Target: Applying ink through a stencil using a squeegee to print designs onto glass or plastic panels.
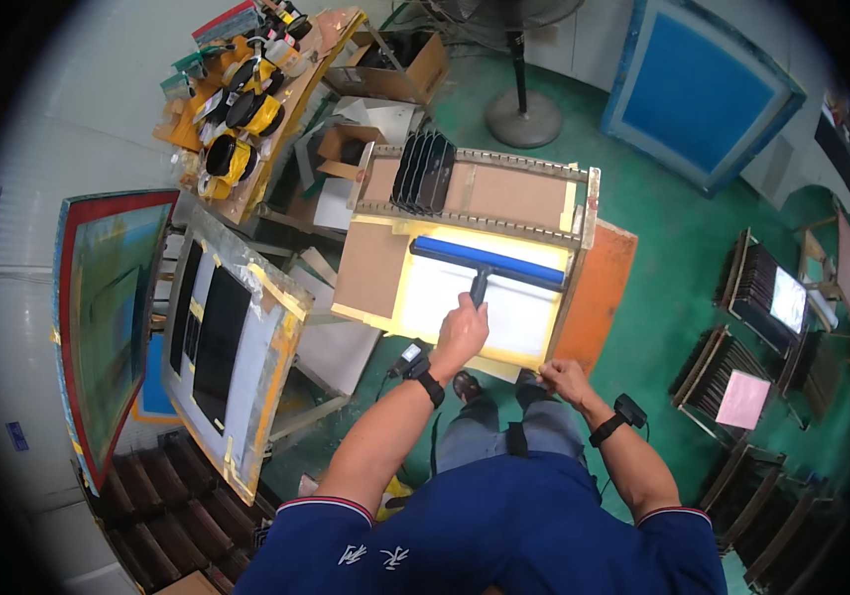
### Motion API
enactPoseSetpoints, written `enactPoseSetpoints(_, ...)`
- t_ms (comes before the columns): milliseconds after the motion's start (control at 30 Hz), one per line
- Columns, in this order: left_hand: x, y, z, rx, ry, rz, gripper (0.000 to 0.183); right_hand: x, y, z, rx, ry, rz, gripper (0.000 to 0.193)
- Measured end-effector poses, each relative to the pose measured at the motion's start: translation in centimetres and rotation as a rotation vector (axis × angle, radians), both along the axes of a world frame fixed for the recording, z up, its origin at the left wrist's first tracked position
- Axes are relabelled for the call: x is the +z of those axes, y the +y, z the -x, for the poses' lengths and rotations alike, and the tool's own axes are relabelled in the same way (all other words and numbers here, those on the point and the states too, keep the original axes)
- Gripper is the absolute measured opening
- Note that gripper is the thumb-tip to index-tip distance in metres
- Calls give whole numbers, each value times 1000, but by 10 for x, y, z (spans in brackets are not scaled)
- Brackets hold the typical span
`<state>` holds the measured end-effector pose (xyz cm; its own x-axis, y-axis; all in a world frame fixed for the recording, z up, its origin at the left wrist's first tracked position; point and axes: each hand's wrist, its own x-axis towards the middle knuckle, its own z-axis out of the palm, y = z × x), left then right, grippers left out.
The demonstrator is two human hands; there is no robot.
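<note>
My left hand [461, 331] is closed round the black handle of a wide roller [489, 260] with a blue cylinder. The roller lies across the far part of a white sheet [516, 322], which is bordered by yellow tape on a brown board [370, 276]. At the near right corner of that board, my right hand [565, 381] has its fingers curled together. Whatever they pinch there, if anything, is too small to make out. Both wrists carry black straps with small devices.
Directly behind the sheet stands a slotted rack [475, 185] holding several thin black panels [423, 171]. An orange board [596, 297] sits to the right. Framed screens [237, 337] lean at left. A fan [522, 117] and a blue screen [703, 94] stand farther back. Loaded racks [718, 372] line the right.
</note>
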<state>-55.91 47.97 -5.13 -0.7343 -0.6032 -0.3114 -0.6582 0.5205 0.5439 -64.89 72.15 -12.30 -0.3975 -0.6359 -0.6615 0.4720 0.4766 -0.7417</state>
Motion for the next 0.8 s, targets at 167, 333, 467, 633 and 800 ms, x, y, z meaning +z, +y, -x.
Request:
enactPoseSetpoints(167, -8, 5, -21, 7, -51, -28, 40, 13, -24, 102, -255, 72, -91, 22)
enactPoseSetpoints(333, -7, 19, -56, 13, -56, -30, 46, -10, -81, 157, -179, 328, -129, 20)
enactPoseSetpoints(467, -4, 20, -56, 36, -92, -58, 46, -11, -112, 238, -722, 168, 9, 30)
enactPoseSetpoints(633, 1, 20, -56, 53, -98, -51, 44, -4, -141, 297, -409, 1, 71, 26)
enactPoseSetpoints(800, 4, 22, -57, 55, -125, -93, 45, 4, -171, 293, -290, 146, -13, 21)
